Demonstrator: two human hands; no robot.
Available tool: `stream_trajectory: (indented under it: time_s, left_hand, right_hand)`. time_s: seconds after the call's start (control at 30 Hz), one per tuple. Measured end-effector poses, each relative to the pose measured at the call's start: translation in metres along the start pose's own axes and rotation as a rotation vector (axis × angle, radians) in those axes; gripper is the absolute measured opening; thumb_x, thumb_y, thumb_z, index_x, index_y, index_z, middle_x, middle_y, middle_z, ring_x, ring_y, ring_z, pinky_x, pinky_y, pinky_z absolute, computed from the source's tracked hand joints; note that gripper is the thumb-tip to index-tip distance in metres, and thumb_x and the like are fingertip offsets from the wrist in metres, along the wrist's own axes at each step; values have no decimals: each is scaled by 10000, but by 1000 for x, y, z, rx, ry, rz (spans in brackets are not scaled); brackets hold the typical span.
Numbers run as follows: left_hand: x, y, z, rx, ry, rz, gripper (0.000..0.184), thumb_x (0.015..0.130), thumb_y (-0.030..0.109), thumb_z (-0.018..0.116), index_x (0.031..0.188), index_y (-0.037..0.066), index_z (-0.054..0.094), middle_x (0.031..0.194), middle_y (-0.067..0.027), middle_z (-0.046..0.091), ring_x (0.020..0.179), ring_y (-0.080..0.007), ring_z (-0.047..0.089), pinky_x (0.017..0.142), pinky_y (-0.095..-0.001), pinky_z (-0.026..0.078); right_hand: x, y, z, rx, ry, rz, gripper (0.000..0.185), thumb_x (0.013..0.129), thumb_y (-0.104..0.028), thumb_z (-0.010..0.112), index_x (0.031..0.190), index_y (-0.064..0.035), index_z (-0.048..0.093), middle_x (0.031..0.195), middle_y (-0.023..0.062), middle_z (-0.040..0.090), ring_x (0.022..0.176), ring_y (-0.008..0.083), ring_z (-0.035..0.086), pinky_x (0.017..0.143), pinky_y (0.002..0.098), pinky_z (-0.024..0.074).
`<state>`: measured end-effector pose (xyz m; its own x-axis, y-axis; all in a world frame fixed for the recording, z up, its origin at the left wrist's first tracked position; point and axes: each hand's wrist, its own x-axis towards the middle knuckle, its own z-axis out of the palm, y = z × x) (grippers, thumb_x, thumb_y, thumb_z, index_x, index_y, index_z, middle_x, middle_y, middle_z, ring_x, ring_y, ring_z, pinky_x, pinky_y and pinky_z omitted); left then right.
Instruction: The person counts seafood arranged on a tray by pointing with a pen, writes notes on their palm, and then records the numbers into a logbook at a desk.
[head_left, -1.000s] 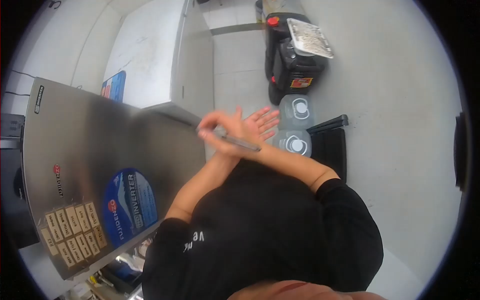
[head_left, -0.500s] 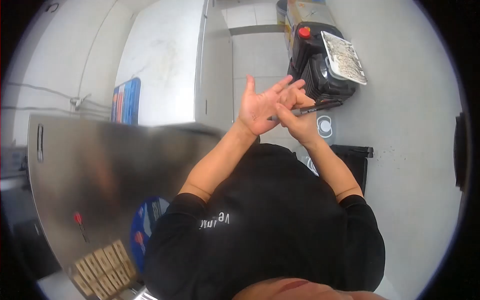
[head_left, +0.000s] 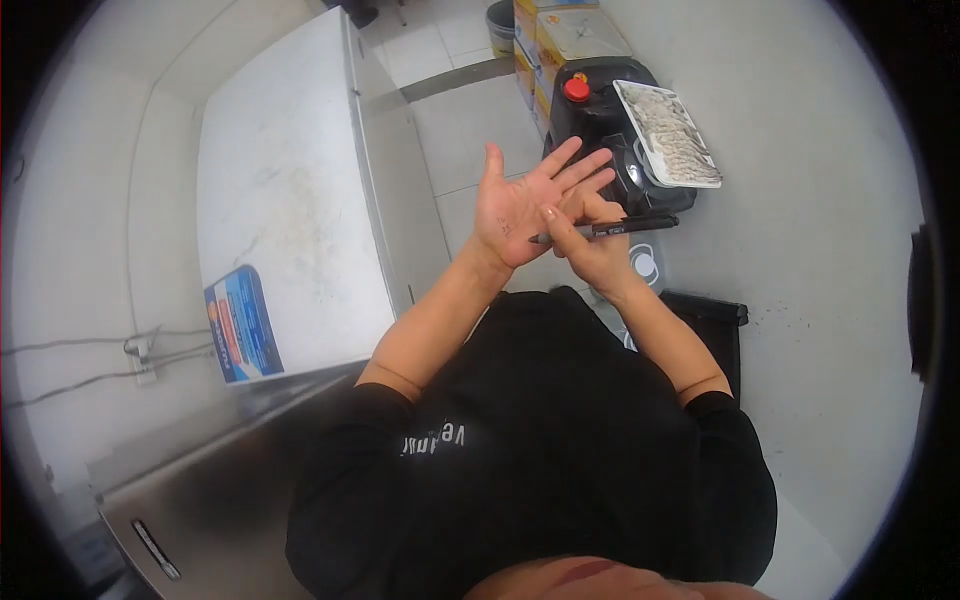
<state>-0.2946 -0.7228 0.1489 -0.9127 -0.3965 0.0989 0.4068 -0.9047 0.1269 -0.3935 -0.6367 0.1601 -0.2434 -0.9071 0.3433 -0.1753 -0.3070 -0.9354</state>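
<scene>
My left hand [head_left: 525,205] is held palm up with its fingers spread, and small dark pen marks show on the palm near the base of the thumb. A black marker pen [head_left: 610,230] is pinched between the thumb and fingers of my right hand [head_left: 600,250]. The pen lies nearly level, its grey tapered tip pointing left over the heel of my left palm. Whether the tip touches the skin, I cannot tell. My right hand's curled fingers overlap the lower edge of my left hand.
On the left stands a white chest-like cabinet [head_left: 290,190] with a blue label [head_left: 243,323]. A steel surface [head_left: 230,490] is at lower left. Beyond my hands are a black jug with a red cap [head_left: 577,90], a white tray of greyish contents [head_left: 668,135] and cardboard boxes [head_left: 580,35].
The view has turned, so the white cabinet sits lower and the steel surface has mostly slid out at lower left. Both hands keep nearly the same pose, the pen still held.
</scene>
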Motion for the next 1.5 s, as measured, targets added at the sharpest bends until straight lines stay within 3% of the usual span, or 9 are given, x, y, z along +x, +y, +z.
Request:
stream_trajectory:
  time_s: [0.07,0.23,0.4,0.47,0.57,0.67,0.77,1.0,1.5]
  left_hand:
    - [14,8,-1,-19,-6,-12,1036,814,814,33,1507,47,109,1550,-235,135,1419,-403,181,1138,-549,189]
    - [34,25,1,23,56,-11,1000,842,794,84,1506,46,121,1554,-226,132,1427,-386,170,1141,-549,186]
    - [38,35,-13,161,143,-177,941,885,751,123,1503,42,163,1544,-233,177,1391,-401,257,1061,-518,319]
    - [45,35,-16,176,259,-111,929,895,740,134,1503,37,166,1537,-247,190,1372,-399,296,1013,-494,362]
    - [60,34,-32,87,137,-150,933,894,740,135,1502,33,161,1534,-249,193,1379,-396,286,1060,-501,321]
    - [87,17,-8,48,376,-106,949,884,752,123,1501,32,154,1531,-252,194,1385,-399,270,1110,-512,257]
    - [105,19,-15,117,284,-128,975,866,772,103,1500,33,161,1529,-252,196,1395,-401,246,1145,-511,195]
    - [126,22,-14,80,299,-82,979,864,773,87,1486,30,225,1525,-245,217,1401,-396,232,1145,-515,196]
    - [116,28,-17,80,185,-53,1038,818,821,71,1487,43,227,1525,-232,228,1385,-386,267,1152,-495,194]
  right_hand:
    - [12,6,-4,-16,29,53,212,828,-94,699,681,-14,569,607,53,592,567,78,528,505,256,384]
    - [40,19,-17,-29,-66,33,199,891,-79,618,706,-32,563,626,33,595,501,73,532,469,224,400]
    - [49,34,-41,233,-29,248,158,890,-111,639,770,-22,591,654,34,605,508,71,539,457,224,412]
    - [55,39,-49,311,1,302,153,888,-124,652,789,-20,599,669,36,611,517,71,544,458,221,415]
    - [63,48,-59,432,-14,340,165,878,-143,676,798,-19,602,688,40,616,539,72,555,466,215,420]
    - [74,56,-70,433,-30,148,158,866,-132,689,789,-22,607,700,45,618,558,73,563,475,214,429]
    - [79,64,-78,360,-60,192,172,860,-117,696,754,-32,589,690,46,613,556,77,566,484,215,434]
    - [88,75,-87,262,49,141,176,882,-79,656,753,-17,554,787,58,603,573,84,558,493,218,431]
    - [96,72,-78,221,49,131,157,867,-47,663,745,-16,569,711,53,610,606,88,570,577,236,443]
